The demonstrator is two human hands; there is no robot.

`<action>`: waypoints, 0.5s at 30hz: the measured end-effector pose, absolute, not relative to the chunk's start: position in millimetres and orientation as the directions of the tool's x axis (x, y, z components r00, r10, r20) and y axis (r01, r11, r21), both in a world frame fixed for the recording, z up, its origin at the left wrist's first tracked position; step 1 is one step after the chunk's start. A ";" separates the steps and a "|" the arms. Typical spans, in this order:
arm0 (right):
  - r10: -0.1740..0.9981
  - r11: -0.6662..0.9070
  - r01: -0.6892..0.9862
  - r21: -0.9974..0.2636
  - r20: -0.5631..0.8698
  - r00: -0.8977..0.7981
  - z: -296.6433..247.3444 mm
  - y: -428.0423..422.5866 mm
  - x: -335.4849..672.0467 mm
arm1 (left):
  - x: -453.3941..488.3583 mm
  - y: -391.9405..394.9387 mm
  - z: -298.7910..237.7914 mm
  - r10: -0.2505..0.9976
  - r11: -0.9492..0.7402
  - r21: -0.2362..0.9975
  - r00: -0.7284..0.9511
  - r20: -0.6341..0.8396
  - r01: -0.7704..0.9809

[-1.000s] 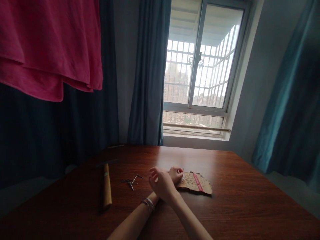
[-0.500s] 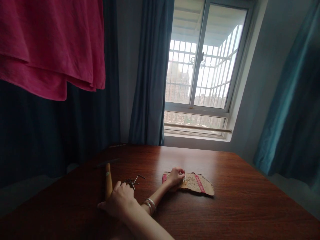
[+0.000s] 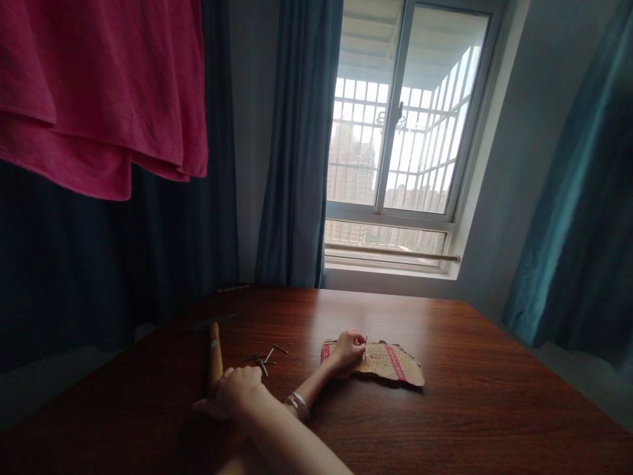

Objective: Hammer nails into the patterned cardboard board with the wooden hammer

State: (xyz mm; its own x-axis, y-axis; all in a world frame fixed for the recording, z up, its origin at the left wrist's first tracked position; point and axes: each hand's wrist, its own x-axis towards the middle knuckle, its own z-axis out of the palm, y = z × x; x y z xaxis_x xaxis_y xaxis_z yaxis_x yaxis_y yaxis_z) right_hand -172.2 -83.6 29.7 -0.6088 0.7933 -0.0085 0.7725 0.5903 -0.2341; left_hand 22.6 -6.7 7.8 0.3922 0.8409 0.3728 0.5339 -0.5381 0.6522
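My left hand [image 3: 347,348], a bracelet on its wrist, rests on a small tan perforated board with pink stripes [image 3: 395,364]. It pinches a thin nail [image 3: 364,342] upright on the board. My right hand [image 3: 238,393] has crossed over my left forearm. Its fingers curl round the lower end of a wooden-handled hammer [image 3: 214,349] that lies on the table. The dark hammer head points away from me at the far left.
Several loose nails [image 3: 264,359] lie between the hammer and the board on the dark wooden table [image 3: 469,409]. A red cloth [image 3: 99,92] hangs at upper left. Blue curtains [image 3: 297,145] flank a window behind the table.
My right hand left the board, swung left across my left arm and settled on the hammer handle. My left hand stayed on the board with the nail.
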 end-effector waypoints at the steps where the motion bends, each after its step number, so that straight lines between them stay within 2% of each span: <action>1: 0.797 0.583 0.774 -0.247 -0.012 -0.604 30.2 -82.0 -171.5 | 22.6 -6.9 8.0 0.838 -0.542 0.650 0.394 0.377 0.532; 5: 0.841 0.509 0.789 -0.344 0.003 -0.541 32.9 -77.4 -166.0 | 22.4 -7.5 8.9 0.843 -0.533 0.654 0.397 0.362 0.536; 10: 0.923 0.317 0.802 -0.506 -0.031 -0.384 36.1 -70.8 -158.7 | 22.2 -7.0 7.9 0.846 -0.529 0.657 0.397 0.356 0.537; 13: 0.935 0.191 0.666 -0.721 -0.074 -0.348 32.7 -60.7 -154.5 | 21.7 -5.7 5.5 0.836 -0.545 0.654 0.400 0.375 0.525; 15: 0.902 0.152 0.512 -0.845 -0.093 -0.421 28.2 -52.0 -152.2 | 21.6 -5.0 4.1 0.830 -0.553 0.654 0.405 0.383 0.516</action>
